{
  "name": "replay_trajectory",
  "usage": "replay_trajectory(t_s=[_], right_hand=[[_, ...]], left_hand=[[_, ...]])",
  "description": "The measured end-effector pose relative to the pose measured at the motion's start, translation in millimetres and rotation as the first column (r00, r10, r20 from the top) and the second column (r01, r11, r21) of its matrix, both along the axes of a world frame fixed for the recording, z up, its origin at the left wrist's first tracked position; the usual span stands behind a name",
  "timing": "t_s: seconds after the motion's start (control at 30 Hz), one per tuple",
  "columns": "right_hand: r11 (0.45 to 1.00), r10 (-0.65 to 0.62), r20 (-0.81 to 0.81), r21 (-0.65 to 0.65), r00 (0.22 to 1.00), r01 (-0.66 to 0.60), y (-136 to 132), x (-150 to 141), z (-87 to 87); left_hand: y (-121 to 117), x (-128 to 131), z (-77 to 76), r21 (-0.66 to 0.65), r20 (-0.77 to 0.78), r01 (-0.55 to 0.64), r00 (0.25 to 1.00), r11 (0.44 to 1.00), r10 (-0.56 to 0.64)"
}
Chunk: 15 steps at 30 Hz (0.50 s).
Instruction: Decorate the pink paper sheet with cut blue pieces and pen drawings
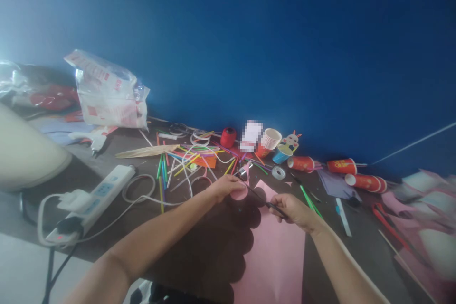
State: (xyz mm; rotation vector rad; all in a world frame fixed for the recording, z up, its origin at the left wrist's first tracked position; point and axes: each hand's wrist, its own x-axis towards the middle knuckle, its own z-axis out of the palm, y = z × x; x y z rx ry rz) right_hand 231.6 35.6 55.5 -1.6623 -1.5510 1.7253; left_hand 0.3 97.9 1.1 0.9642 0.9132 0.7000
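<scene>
My left hand [225, 187] pinches a small round piece of pink paper [239, 194] above the table. Closed around the dark handles of a pair of scissors [276, 210], my right hand [292, 210] holds their blades pointing left to the pink piece. Whether the blades touch the paper I cannot tell. Below my right hand lies a large pink sheet [276, 256] with a scalloped left edge of round cut-outs. A roll of clear tape [278, 173] sits just beyond the hands.
Coloured sticks [185, 166] and white cable are scattered left of centre. A power strip [96, 199], glue gun [98, 138] and plastic bag [110, 95] are farther left. Paper cups [272, 138] and a red thread spool [228, 137] stand by the blue wall. Pink paper scraps [409, 228] lie right.
</scene>
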Motion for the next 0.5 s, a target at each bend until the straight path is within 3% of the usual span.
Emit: replay_trajectory(t_s=[0.5], right_hand=[[1.0,-0.018,0.006,0.023,1.0,0.018,-1.1,1.9,-7.5]], left_hand=[[-0.7,-1.3,1.1,0.015,0.037,-0.056,0.998,0.998,0.055]])
